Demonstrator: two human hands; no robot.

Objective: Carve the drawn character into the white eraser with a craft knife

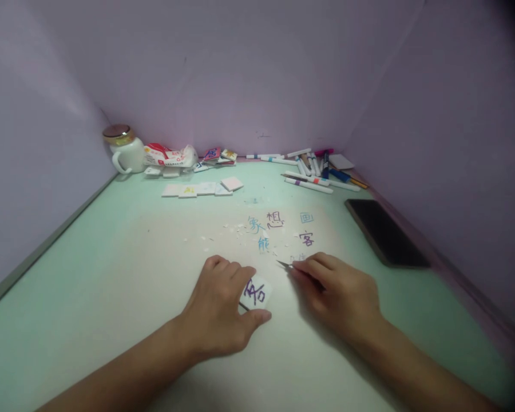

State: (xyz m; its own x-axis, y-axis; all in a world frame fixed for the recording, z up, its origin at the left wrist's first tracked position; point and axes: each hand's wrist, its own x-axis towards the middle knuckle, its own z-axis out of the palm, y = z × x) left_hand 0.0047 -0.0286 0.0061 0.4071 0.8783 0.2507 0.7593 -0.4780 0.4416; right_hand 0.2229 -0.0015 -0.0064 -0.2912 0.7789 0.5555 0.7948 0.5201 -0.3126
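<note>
- left hand [221,300]: closed around the edges of a white tile [262,293], index finger at the far edge and thumb at the near one.
- white tile: in the near middle of the desk [111,274], partly covered by the left hand; a purple character shows on its face. whether it rests flat on the surface cannot be told.
- right hand [339,286]: fingers pinched around a slim pointed tool [285,264], its tip directed leftward, just beyond the tile and apart from it.
- written characters [275,220]: blue and purple, on the desk beyond the hands.
- white scraps [240,232]: scattered about these characters, mostly to their left.
- phone [384,232]: dark face upward, to the right of the characters.
- markers [311,187]: in a loose heap at the far right.
- row of pale tiles [206,187]: far left of centre, nearer than the coloured tiles [212,154].
- lidded white mug [131,155]: in the far left corner, beside a red and white packet [169,156].
</note>
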